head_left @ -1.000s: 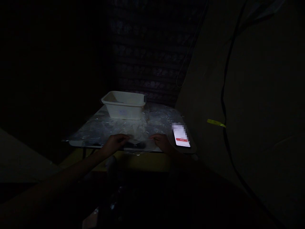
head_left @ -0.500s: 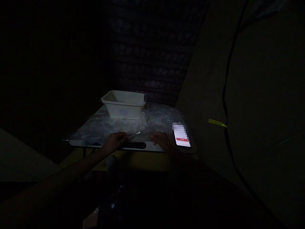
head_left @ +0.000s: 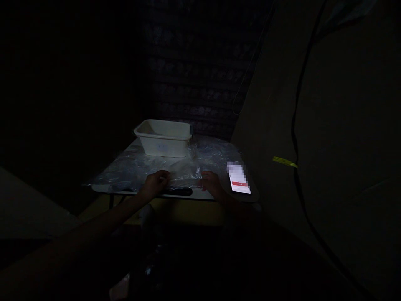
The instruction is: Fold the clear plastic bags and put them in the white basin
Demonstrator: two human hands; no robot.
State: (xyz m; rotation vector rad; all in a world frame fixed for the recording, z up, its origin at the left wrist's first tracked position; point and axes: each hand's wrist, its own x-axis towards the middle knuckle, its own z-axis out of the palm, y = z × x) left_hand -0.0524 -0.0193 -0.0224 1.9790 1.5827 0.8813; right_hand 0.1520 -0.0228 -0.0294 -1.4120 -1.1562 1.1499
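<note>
The scene is very dark. A small table point(head_left: 200, 195) is covered with crinkled clear plastic sheeting point(head_left: 131, 169). My left hand point(head_left: 156, 183) and my right hand point(head_left: 210, 182) each pinch the near edge of a clear plastic piece point(head_left: 184, 173) at the table's front, holding it just above the surface. A dark slot-shaped handle point(head_left: 178, 192) in the table's front edge shows between my hands.
A white plastic tub point(head_left: 163, 137) stands at the table's far side. A lit phone point(head_left: 239, 183) lies on the table's right corner, close to my right hand. A black cable point(head_left: 294, 125) with a yellow tag point(head_left: 284, 161) hangs on the wall at right.
Both hands have lifted the plastic's near edge up and away from me, uncovering the dark handle in the table's front edge.
</note>
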